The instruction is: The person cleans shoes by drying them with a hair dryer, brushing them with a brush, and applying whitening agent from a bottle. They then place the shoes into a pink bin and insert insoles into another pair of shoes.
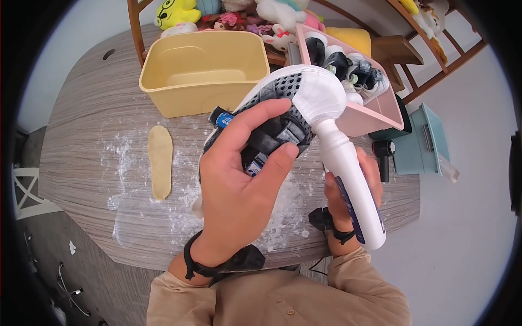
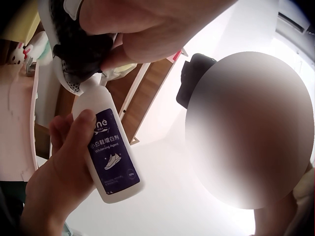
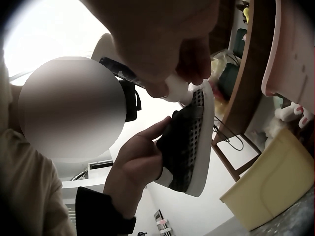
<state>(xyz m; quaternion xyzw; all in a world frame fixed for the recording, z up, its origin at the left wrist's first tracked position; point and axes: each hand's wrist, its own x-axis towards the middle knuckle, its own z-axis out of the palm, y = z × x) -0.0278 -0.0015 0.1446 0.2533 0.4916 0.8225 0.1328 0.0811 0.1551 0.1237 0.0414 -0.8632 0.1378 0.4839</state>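
Note:
My left hand (image 1: pixel 234 185) holds a black mesh shoe (image 1: pixel 321 89) with a white toe and sole up over the table, thumb and fingers spread across its strap and opening. A white bottle of shoe whitener (image 1: pixel 350 185) is in my right hand (image 1: pixel 371 173), gripped around its body. Its neck end meets the shoe's white toe. In the left wrist view the bottle (image 2: pixel 113 162) shows a dark blue label with a shoe drawing, and the right thumb presses beside it. From the right wrist, the shoe's sole edge (image 3: pixel 204 142) faces outward and the bottle's tip is at the toe.
A beige insole (image 1: pixel 160 163) lies on the wooden table (image 1: pixel 81 146), which is marked with white residue. Behind stand a yellow tub (image 1: pixel 198 100) and a pink bin (image 1: pixel 375 120) of several shoes. Plush toys (image 1: pixel 176 13) sit at the back. A teal box (image 1: pixel 416 146) is at right.

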